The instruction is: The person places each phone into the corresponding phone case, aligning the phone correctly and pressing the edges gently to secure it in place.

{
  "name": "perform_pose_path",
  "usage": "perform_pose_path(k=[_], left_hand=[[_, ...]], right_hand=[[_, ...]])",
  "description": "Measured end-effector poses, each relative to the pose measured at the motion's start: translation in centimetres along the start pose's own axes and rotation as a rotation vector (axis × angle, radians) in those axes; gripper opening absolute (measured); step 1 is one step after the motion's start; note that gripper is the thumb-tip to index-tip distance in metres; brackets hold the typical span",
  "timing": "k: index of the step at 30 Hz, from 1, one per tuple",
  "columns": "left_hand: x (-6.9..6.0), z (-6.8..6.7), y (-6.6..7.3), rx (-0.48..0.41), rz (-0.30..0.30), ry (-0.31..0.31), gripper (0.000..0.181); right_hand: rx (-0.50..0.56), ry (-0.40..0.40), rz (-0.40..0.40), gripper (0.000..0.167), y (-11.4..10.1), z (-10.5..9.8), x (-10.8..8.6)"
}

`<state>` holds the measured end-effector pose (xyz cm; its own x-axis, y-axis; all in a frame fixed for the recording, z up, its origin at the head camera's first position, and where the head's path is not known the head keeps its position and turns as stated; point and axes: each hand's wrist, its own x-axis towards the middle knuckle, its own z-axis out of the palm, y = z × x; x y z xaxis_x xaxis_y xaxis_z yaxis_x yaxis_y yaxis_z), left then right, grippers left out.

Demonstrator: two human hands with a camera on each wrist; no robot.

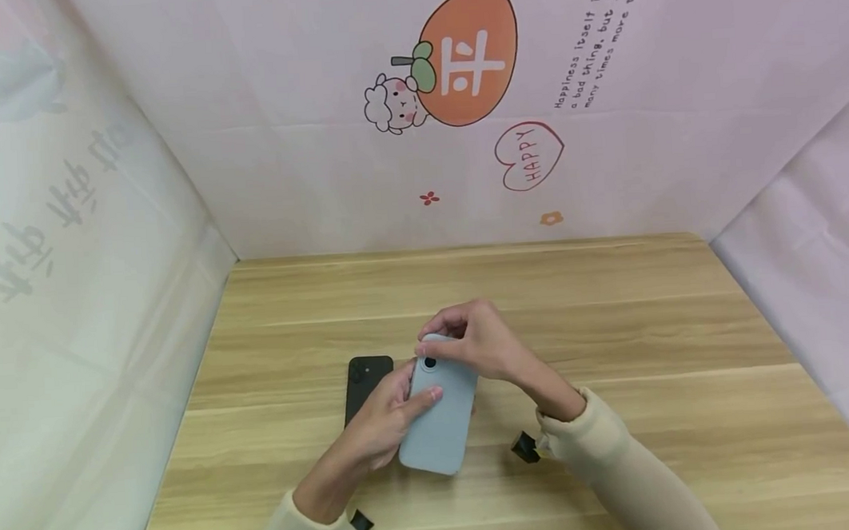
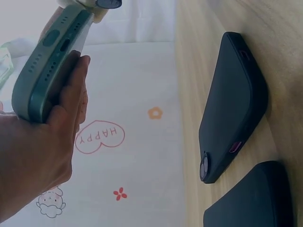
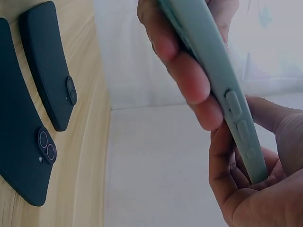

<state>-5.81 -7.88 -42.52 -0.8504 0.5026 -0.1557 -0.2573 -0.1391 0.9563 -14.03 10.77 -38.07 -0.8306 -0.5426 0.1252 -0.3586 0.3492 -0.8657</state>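
In the head view a light blue phone case (image 1: 438, 424) is held tilted above the table, its back with the camera opening facing up. My left hand (image 1: 387, 415) grips its left side, thumb laid across the back. At the top end, by the camera opening, my right hand (image 1: 482, 338) pinches the edge. The right wrist view shows side buttons along the case (image 3: 232, 90), with left-hand fingers (image 3: 187, 78) wrapped under it. I cannot tell whether a phone sits inside. Beside the left hand lies a black phone (image 1: 367, 376), camera side up, partly hidden by that hand.
Two black phones lie side by side on the wooden table (image 1: 614, 303); the second phone (image 3: 45, 61) shows in the wrist views but is hidden from the head view. Printed white cloth (image 1: 318, 158) hangs behind the table and on both sides.
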Motion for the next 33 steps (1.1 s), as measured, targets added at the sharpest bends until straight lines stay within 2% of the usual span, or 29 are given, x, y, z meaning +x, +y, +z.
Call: perform_pose_path(k=[6, 10, 14, 17, 20, 23, 27, 33], left_hand=[[0.0, -0.1, 0.4, 0.035, -0.007, 0.080, 0.050], [-0.1, -0.5, 0.7, 0.032, 0.004, 0.157, 0.049], [-0.1, -0.7, 0.8, 0.004, 0.016, 0.186, 0.050], [-0.1, -0.7, 0.9, -0.008, 0.015, 0.178, 0.051], [0.0, -0.8, 0.9, 0.030, 0.009, 0.193, 0.050], [-0.1, -0.9, 0.9, 0.107, 0.022, 0.241, 0.046], [-0.2, -0.9, 1.0, 0.204, 0.068, 0.305, 0.039], [-0.3, -1.0, 1.1, 0.238, 0.116, 0.382, 0.029]], right_hand=[[0.024, 0.061, 0.106, 0.019, 0.4, -0.4, -0.3], [0.093, 0.086, 0.194, 0.023, 1.0, -0.9, -0.7], [0.178, 0.097, 0.247, 0.025, 1.1, -1.1, -1.0], [0.203, 0.101, 0.247, 0.024, 1.1, -1.2, -1.1], [0.199, 0.103, 0.229, 0.021, 0.9, -1.4, -1.2], [0.179, 0.094, 0.208, 0.019, 0.6, -1.6, -1.4], [0.154, 0.075, 0.184, 0.018, 0.3, -1.9, -1.6], [0.159, 0.066, 0.176, 0.019, 0.3, -1.9, -1.6]])
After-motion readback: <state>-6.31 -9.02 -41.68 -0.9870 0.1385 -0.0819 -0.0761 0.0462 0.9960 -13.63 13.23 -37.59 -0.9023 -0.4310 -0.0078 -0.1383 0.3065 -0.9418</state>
